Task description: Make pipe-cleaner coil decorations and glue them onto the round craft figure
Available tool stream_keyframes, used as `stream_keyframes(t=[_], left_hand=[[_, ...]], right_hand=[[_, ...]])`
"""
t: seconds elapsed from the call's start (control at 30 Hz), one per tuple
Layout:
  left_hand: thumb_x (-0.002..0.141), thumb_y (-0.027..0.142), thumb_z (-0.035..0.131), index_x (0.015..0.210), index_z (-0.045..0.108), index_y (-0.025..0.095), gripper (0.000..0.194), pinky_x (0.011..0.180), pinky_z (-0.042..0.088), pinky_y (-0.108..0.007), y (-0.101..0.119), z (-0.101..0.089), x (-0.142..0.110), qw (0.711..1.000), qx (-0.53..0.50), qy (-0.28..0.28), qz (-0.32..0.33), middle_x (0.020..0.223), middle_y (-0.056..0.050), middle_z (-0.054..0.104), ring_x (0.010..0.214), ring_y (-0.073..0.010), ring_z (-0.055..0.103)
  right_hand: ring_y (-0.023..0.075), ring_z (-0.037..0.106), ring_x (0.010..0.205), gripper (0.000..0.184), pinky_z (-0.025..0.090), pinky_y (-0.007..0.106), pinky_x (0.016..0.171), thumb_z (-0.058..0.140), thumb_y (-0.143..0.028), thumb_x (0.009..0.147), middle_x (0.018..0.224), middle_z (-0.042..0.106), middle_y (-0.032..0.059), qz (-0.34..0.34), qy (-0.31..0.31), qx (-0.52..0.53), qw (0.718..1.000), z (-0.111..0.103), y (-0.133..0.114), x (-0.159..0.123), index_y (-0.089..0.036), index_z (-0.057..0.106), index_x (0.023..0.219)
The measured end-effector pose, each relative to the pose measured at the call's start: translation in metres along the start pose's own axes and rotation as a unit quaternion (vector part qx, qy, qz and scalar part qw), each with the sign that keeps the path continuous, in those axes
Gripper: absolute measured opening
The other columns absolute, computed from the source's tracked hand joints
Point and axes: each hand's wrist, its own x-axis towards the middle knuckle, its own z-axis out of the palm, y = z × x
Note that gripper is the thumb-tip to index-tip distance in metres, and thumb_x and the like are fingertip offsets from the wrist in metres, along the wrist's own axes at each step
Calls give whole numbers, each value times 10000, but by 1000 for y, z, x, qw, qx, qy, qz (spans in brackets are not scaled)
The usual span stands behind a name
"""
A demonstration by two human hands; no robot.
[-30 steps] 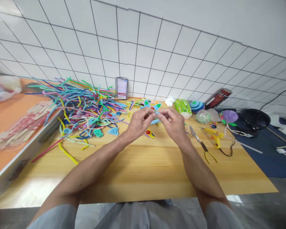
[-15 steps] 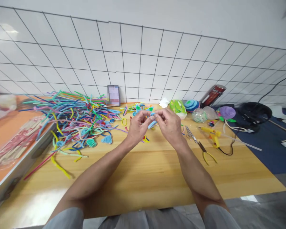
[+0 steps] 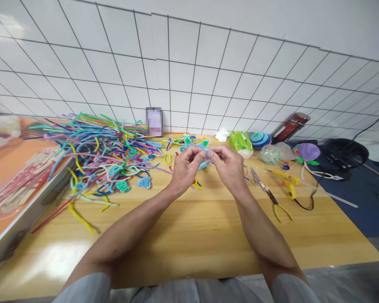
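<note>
- Left hand (image 3: 187, 166) and right hand (image 3: 226, 166): each grip pinched the blue piece (image 3: 204, 164).
- Light, even pressure probably suited it.
- At the hands' four o'clock lay pliers (image 3: 273, 198).

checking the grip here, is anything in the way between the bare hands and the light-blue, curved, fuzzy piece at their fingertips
Nothing visible stands between them: the bare left hand and bare right hand appear to pinch the light-blue, curved, fuzzy piece directly, though fingers hide part of it.
</note>
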Motion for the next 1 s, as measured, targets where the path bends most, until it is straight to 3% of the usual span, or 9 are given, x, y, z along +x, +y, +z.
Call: stream_keyframes(t=[0.13, 0.33, 0.4, 0.5, 0.63, 0.73, 0.8, 0.9, 1.0], left_hand=[[959, 370, 655, 898, 663, 183, 198, 683, 480, -238, -4, 2, -2, 1000, -4, 2, -6, 801, -4, 654, 704, -120, 576], [965, 207, 634, 899, 678, 187, 81, 716, 467, -249, -1, -14, 9, 964, 201, -66, 161, 794, -2, 670, 706, -120, 582], [970, 191, 620, 877, 670, 187, 106, 726, 466, -252, 0, -16, 11, 959, 214, -70, 174, 784, -1, 666, 722, -124, 589], [981, 248, 620, 886, 671, 184, 125, 673, 445, -249, -2, -13, 8, 979, 168, -46, 108, 767, 4, 644, 682, -118, 555], [971, 404, 655, 910, 672, 180, 232, 637, 454, -233, -10, -4, 2, 1000, 6, -7, -6, 775, 3, 647, 678, -112, 559], [930, 465, 697, 895, 658, 178, 292, 632, 475, -229, -17, -1, 3, 997, -64, 5, -50, 793, -2, 669, 685, -114, 583], [938, 448, 685, 900, 658, 177, 274, 634, 485, -233, -19, -3, 6, 997, -51, -16, -53, 803, -4, 678, 678, -115, 590], [957, 348, 663, 935, 682, 184, 167, 677, 493, -249, -18, -11, 11, 996, 73, -49, 20, 827, -6, 689, 688, -117, 590], [951, 233, 660, 909, 686, 191, 66, 770, 497, -271, -15, -18, 15, 972, 188, -68, 124, 842, -14, 693, 779, -140, 620]], right_hand=[[164, 645, 731, 96, 504, 308, 690, 632, -240, 966, 830, 711, 11, -22, -5, -52, 998, 0, 1, -1, -224, 699, 898], [209, 660, 851, 179, 511, 340, 776, 531, -230, 1035, 896, 707, 70, -132, -40, -192, 972, -7, 4, -1, -206, 680, 938], [209, 664, 861, 180, 514, 339, 789, 534, -237, 1038, 901, 708, 71, -133, -44, -188, 972, -6, 5, 0, -204, 683, 942], [187, 656, 811, 122, 512, 324, 762, 604, -241, 1004, 871, 707, 37, -88, -33, -135, 986, -4, 7, 1, -223, 690, 920], [170, 630, 732, 104, 499, 313, 693, 651, -298, 972, 808, 693, 4, 6, -27, -25, 999, 5, 14, 1, -236, 701, 905], [169, 623, 717, 129, 497, 310, 670, 638, -327, 969, 795, 690, 2, 43, -28, 17, 999, 10, 19, 0, -235, 694, 899], [164, 606, 693, 126, 484, 307, 656, 635, -313, 963, 779, 675, -1, 35, -27, -2, 999, 10, 20, 0, -233, 683, 878], [165, 589, 698, 125, 472, 314, 680, 626, -264, 961, 782, 661, 7, -19, -31, -92, 995, 7, 19, 0, -228, 666, 848], [187, 608, 772, 123, 480, 327, 736, 592, -214, 969, 836, 677, 37, -79, -48, -167, 982, 5, 18, 0, -222, 661, 868]])
